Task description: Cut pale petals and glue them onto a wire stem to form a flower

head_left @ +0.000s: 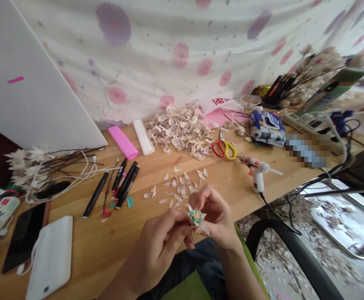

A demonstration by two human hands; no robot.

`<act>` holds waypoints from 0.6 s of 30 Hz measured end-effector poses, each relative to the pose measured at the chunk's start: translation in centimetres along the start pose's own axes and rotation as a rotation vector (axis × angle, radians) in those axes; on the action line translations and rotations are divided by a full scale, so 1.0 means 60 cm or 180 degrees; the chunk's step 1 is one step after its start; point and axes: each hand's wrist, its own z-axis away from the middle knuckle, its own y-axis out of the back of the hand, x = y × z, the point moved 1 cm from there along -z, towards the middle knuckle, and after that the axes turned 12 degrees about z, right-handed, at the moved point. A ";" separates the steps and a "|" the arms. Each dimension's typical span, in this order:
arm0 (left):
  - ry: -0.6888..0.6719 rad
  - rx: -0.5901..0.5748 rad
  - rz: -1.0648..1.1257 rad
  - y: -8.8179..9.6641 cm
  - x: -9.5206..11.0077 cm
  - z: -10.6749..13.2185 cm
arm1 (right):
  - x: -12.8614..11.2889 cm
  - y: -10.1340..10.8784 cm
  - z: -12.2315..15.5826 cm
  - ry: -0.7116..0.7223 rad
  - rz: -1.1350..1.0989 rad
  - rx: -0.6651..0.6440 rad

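A small handmade flower with a teal and peach centre and pale petals is held between my two hands, just past the table's front edge. Thumb and fingers of my left hand pinch it from the left, near its base. My right hand curls around its other side, thumb and fingertips at the petals. The flower's underside is hidden by my fingers. Loose pale petals lie scattered on the wood right beyond my hands, and a large heap of petals sits behind them.
Red-and-yellow scissors and a white glue gun with a trailing cord are at right. Black markers, pink crepe paper and a white power bank lie left. A chair armrest stands below right.
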 end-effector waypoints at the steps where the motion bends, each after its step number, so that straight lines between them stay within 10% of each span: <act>1: -0.0016 -0.0005 -0.0036 -0.001 0.002 0.000 | -0.001 0.000 0.001 0.0019 -0.0011 -0.0011; 18: 0.0570 0.0250 0.0392 -0.020 0.001 0.014 | -0.008 -0.007 0.002 0.0064 0.0253 -0.0017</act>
